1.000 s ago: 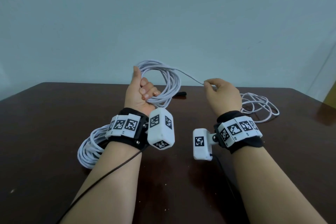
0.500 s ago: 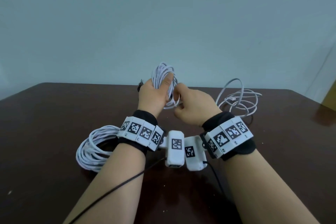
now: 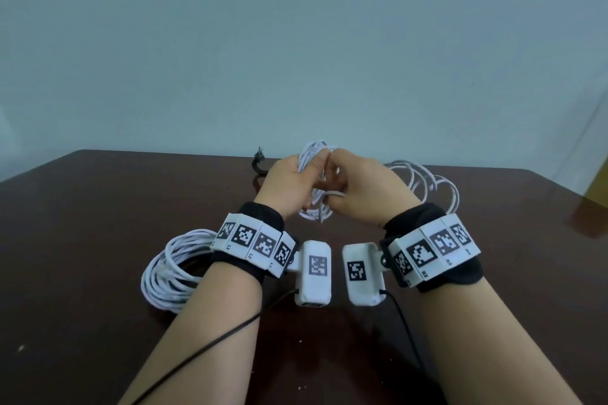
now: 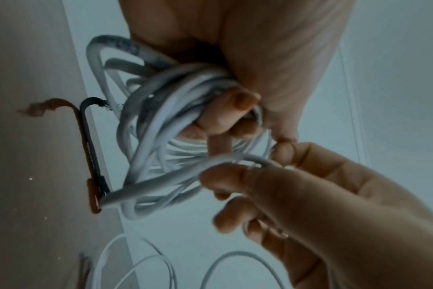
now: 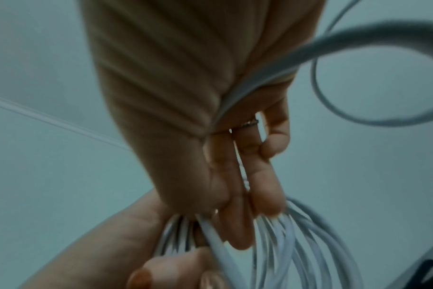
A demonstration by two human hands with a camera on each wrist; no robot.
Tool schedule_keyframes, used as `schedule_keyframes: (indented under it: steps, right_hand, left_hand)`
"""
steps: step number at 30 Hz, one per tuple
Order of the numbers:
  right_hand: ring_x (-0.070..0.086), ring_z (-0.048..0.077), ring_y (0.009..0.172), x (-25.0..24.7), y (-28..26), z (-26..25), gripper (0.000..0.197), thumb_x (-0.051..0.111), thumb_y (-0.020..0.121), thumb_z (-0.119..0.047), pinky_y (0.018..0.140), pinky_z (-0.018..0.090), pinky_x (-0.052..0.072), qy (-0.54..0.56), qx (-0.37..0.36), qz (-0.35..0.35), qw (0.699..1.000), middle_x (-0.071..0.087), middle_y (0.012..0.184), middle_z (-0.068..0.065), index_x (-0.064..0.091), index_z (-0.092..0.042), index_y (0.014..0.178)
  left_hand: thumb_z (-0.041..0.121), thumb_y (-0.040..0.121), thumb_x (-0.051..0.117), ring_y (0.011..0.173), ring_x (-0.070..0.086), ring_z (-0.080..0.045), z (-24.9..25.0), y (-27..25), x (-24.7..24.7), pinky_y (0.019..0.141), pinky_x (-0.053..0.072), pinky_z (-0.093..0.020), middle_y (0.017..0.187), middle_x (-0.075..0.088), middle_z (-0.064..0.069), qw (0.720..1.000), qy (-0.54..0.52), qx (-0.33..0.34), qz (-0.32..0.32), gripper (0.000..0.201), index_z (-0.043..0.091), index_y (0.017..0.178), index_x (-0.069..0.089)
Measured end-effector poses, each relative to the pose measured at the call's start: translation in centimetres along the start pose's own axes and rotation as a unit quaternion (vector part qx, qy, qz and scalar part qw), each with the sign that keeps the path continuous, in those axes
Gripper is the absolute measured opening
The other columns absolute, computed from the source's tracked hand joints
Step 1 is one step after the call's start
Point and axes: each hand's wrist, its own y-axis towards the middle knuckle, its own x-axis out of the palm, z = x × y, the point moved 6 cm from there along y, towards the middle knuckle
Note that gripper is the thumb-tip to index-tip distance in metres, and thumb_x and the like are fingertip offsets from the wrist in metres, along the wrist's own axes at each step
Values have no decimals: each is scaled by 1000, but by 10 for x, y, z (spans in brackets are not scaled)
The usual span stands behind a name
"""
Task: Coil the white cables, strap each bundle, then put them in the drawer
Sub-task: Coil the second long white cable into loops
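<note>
Pale blue wall rises behind the dark wooden surface (image 3: 98,207), where no container shows. From the head view, the left hand (image 3: 289,184) grips the white coil (image 3: 312,158) above the surface's far edge, its loops standing upright, and the right hand (image 3: 365,194), apart from it a second ago, now meets it. A second bundle (image 3: 167,270) lies flat toward the left edge; loose cable (image 3: 437,184) trails toward the far right corner, and a black strap (image 3: 258,163) sits at the far edge.

From the left wrist, the left hand (image 4: 260,58) is curled around the coil (image 4: 161,121), the strap (image 4: 89,140) beyond.

From the right wrist, the right hand (image 5: 185,117) pinches one strand (image 5: 260,76) running through its fingers (image 5: 265,185) into the coil (image 5: 297,244).
</note>
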Motion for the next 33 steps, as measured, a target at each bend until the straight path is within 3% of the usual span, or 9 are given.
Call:
schedule_keyframes:
  steps: [6,12,16,19,23,25,27,29,33]
  right_hand:
    - [47,16,59,-24,-3,16,49,83,55,-40,50,29,33,-10,63,88,994,52,61,-5,40,-21,68]
    - [40,10,51,-30,-3,34,49,89,53,-32,49,23,33,137,93,111,980,46,58,-4,44,-18,70]
    - [54,9,54,-33,-10,50,29,83,65,-12,55,14,45,322,70,85,940,59,62,1,55,-13,73]
    - [52,1,49,-30,-7,48,17,74,77,-12,53,12,43,327,43,114,937,58,57,-3,59,-11,69]
    - [49,-3,60,-24,0,45,7,65,87,-20,57,8,42,314,36,167,934,58,76,-6,59,-20,85]
    - [55,-5,81,-16,1,48,24,61,89,-34,71,6,44,319,45,127,938,60,100,-6,55,-21,108]
    - [59,2,101,-9,1,50,51,58,83,-49,85,14,47,340,41,80,936,60,115,-7,50,-20,123]
    - [63,4,99,-1,1,48,58,63,78,-53,85,20,51,359,36,45,932,65,111,-5,53,-17,123]
    - [63,6,75,8,1,42,20,72,79,-17,70,18,51,411,36,21,910,65,83,4,62,-7,93]
  left_hand:
    - [39,97,47,32,45,-7,2,-6,19,38,37,-16,60,63,-14,992,-60,-18,-105,40,9,74,59]
    - [46,95,44,31,29,-9,-2,-7,22,36,27,-16,40,40,1,982,-149,-29,-109,47,10,64,48]
    - [69,71,48,29,26,-8,-15,-3,4,36,24,-16,37,37,3,972,-219,-61,-58,58,12,63,46]
    - [81,45,62,27,26,-5,-18,-4,10,35,21,-14,37,38,5,950,-283,-62,-119,72,13,66,50]
    - [57,45,87,25,26,-5,-12,-7,21,37,15,-19,34,39,4,932,-311,-38,-181,55,14,65,58]
    - [54,50,86,26,27,-7,-10,-8,21,42,14,-26,33,39,3,933,-309,-32,-184,43,20,53,60]
    - [59,45,86,29,34,-10,-12,-6,20,42,23,-25,35,43,1,921,-343,-39,-179,49,19,48,58]
    - [58,43,87,38,47,-14,-14,-5,19,47,41,-23,43,52,-3,897,-400,-49,-182,51,17,51,58]
    - [50,42,89,60,64,-22,-14,-5,19,67,57,-37,60,62,-8,857,-481,-49,-180,52,12,52,54]
